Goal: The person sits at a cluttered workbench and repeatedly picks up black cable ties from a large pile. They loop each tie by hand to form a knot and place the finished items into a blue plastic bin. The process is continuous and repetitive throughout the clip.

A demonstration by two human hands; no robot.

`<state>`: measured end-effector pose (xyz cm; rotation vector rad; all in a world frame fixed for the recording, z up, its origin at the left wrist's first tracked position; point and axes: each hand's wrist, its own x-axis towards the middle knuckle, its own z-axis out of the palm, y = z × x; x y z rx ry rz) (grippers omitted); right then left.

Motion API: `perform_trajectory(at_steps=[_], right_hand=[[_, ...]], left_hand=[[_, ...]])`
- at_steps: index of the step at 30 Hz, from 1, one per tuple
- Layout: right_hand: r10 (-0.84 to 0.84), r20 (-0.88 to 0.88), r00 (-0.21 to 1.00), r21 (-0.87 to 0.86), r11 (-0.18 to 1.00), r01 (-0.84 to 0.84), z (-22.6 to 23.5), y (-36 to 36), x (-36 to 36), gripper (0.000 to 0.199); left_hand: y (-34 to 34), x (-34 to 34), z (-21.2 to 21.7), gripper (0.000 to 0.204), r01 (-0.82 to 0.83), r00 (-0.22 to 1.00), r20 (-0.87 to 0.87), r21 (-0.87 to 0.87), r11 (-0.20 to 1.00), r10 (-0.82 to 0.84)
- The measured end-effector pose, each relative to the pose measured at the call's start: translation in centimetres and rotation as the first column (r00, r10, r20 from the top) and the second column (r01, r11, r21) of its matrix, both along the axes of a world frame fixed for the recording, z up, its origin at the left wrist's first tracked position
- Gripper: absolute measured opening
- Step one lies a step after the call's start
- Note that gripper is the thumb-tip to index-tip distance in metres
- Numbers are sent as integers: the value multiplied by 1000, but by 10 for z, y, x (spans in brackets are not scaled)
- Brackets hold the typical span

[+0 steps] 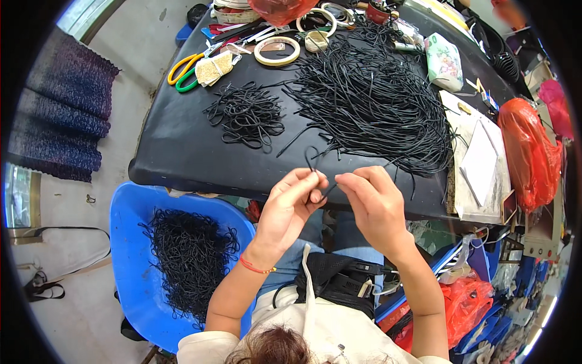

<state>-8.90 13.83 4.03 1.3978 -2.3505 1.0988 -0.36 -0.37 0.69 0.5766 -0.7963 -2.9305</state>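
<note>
Cord [307,160], likely light and limp, over our table [176,151] edge
Our left hand [288,203] pinches it below the loop [311,147]; we can't tell if our right hand [377,203] grips. We'd hold beside the loop.

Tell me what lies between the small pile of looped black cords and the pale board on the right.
The large heap of long black cords lies between the small looped pile and the pale board, as the head view shows.
</note>
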Motion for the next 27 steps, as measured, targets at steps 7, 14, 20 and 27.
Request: perform_trajectory(at_steps=[7, 14, 20, 27], right_hand=[[-6, -34, 999, -60, 998, 4, -6, -6, 5, 18], [69, -114, 991, 178, 983, -48, 25, 16, -3, 11], [75, 177, 981, 101, 990, -94, 9, 13, -20, 6], [20, 391, 920, 6, 1000, -25, 4, 7, 21, 16]], left_hand=[[-3, 5, 0, 13, 133, 989, 0, -456, 880, -150], [-7, 10, 3, 15, 266, 964, 201, -762, 591, -175], [-3, 20, 15, 18, 171, 972, -8, -661, 731, -236], [-5, 10, 8, 25, 161, 983, -19, -385, 909, -183]])
